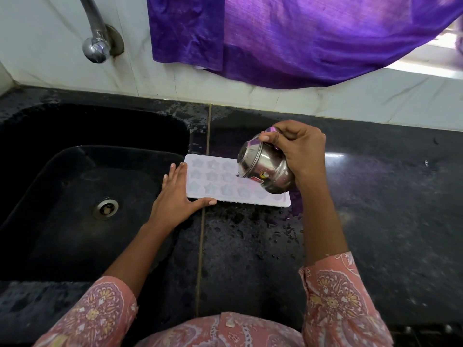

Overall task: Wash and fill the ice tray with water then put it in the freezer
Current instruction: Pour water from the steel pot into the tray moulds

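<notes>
The right third of the white ice tray is hidden behind a tilted steel pot, and the star-shaped cells that do show are pale and hard to read; whether they hold water cannot be told. Whether anything runs from the pot's lip is also too small to make out. The tap is cut off at the top edge, as is the purple cloth hanging over the wall. The far right of the dark stone desk is blurred.

The tray lies flat on the desk, its left end at the rim of the black sink. The left hand rests against that end, its fingers straight and together along the short edge, the thumb stretched out along the tray's near edge. The right hand grips the steel pot from above and behind. Its fingers curl round the pot's neck, and the pot is tipped so its mouth faces left and down over the middle of the tray. Both forearms reach in from the bottom of the view, out of pink patterned sleeves.

Water drops speckle the desk in front of the tray. A round metal drain sits in the floor of the sink, well left of the tray. Bright light from a window shows at the upper right, behind the cloth.
</notes>
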Motion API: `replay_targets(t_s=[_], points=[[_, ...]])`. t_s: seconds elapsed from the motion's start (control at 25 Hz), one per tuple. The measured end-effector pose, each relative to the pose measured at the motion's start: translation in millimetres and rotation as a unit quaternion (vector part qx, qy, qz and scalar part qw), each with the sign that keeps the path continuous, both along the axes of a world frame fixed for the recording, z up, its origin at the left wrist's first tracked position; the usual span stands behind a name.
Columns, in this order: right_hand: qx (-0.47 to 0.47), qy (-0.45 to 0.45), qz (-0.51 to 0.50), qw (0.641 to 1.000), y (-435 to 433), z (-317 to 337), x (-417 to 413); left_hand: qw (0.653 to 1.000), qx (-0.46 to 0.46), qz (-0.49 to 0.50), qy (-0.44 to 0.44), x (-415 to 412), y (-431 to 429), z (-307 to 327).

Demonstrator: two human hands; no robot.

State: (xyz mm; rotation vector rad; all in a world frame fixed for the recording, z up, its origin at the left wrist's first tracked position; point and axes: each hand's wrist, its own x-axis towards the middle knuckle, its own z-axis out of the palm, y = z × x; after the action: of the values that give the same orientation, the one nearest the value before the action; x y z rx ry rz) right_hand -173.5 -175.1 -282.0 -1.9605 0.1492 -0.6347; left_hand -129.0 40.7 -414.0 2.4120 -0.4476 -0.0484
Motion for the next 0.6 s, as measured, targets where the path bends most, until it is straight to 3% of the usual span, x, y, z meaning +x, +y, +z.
replay_targets(t_s=[0.6], points=[[0.016, -0.001, 0.011, 1.000, -1.5, -4.2, 2.5, 1.000, 0.002, 0.001, 0.005, -1.6, -0.1, 1.7]])
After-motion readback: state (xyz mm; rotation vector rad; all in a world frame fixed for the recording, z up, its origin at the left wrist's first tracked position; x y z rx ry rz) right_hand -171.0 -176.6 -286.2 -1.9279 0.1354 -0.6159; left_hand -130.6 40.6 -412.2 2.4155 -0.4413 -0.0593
